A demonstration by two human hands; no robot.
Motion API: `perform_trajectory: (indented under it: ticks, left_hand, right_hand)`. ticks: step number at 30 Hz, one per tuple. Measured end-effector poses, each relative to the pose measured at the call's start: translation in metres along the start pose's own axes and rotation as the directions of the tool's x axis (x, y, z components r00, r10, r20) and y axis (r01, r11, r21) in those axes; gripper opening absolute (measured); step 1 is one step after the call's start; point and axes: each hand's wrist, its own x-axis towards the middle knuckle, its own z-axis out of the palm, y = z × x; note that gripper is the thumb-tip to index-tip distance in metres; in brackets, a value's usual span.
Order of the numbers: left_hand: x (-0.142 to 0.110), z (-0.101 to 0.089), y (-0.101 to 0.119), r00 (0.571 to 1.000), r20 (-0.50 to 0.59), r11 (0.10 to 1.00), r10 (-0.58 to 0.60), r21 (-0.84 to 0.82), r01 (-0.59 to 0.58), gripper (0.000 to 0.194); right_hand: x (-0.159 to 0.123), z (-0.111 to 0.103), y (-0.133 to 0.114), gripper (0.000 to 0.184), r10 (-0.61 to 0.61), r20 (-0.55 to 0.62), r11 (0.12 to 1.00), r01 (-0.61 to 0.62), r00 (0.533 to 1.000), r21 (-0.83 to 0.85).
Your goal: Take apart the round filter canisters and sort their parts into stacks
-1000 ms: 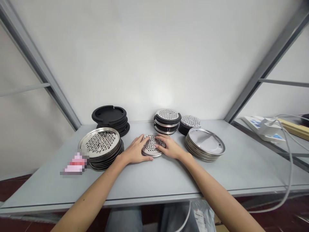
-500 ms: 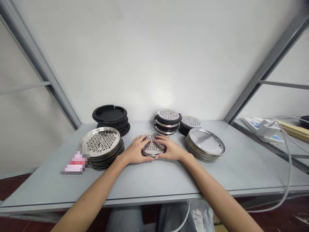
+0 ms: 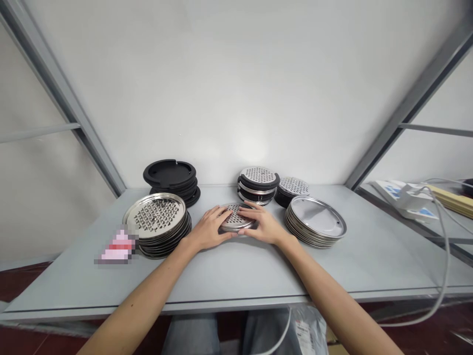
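Between my hands, at the middle of the table, lies a round perforated metal grater disc [image 3: 233,217] with a shiny rim. My left hand [image 3: 211,228] curls round its left side, fingers over the top and thumb at the near edge. My right hand [image 3: 263,224] grips the right side in the same way, its thumb close to the other thumb. Left of them stands a stack of larger grater discs [image 3: 157,217] with raised teeth and metal rims. On the right is a stack of smooth round metal plates [image 3: 318,217].
Black round trays [image 3: 170,173] are piled at the back left. Behind my hands stands a stack of black rings and perforated discs [image 3: 259,175], beside another grater disc stack [image 3: 293,186]. A blurred pink item [image 3: 117,246] lies left. A white cable [image 3: 445,256] hangs at the right.
The disc between my hands has tilted or lifted slightly, so more of its near rim shows. Both hands stay on it, and the right fingers have shifted a little. The view moved slightly.
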Motion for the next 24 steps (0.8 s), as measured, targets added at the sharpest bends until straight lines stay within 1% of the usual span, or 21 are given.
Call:
perform_trajectory:
  ticks: [3, 6, 11, 19, 24]
  left_hand:
    - [0.0004, -0.0011, 0.0, 1.0, 0.006, 1.0, -0.013, -0.006, 0.013, 0.074]
    - [0.0007, -0.0005, -0.0005, 1.0, 0.008, 0.999, -0.03, -0.023, 0.03, 0.072]
    - [0.0007, 0.0021, -0.0023, 0.999, 0.01, 0.997, -0.048, -0.061, 0.048, 0.075]
    - [0.0002, 0.003, -0.0021, 0.999, 0.029, 0.998, -0.044, -0.041, 0.045, 0.079]
    - [0.001, 0.0038, -0.0032, 0.998, 0.039, 0.996, -0.046, -0.074, 0.049, 0.082]
  right_hand:
    - [-0.0002, -0.0001, -0.0014, 0.057, -0.084, -0.003, 0.996, 0.084, 0.996, 0.004]
    - [-0.0001, -0.0001, -0.0021, 0.053, -0.133, 0.003, 0.991, 0.133, 0.991, -0.009]
    - [-0.0001, 0.0013, -0.002, 0.051, -0.15, -0.013, 0.988, 0.15, 0.989, -0.047]
    - [-0.0018, 0.0029, -0.0074, 0.038, -0.183, 0.003, 0.98, 0.183, 0.983, -0.077]
    - [-0.0017, 0.0031, -0.0089, 0.034, -0.2, 0.01, 0.975, 0.201, 0.98, -0.091]
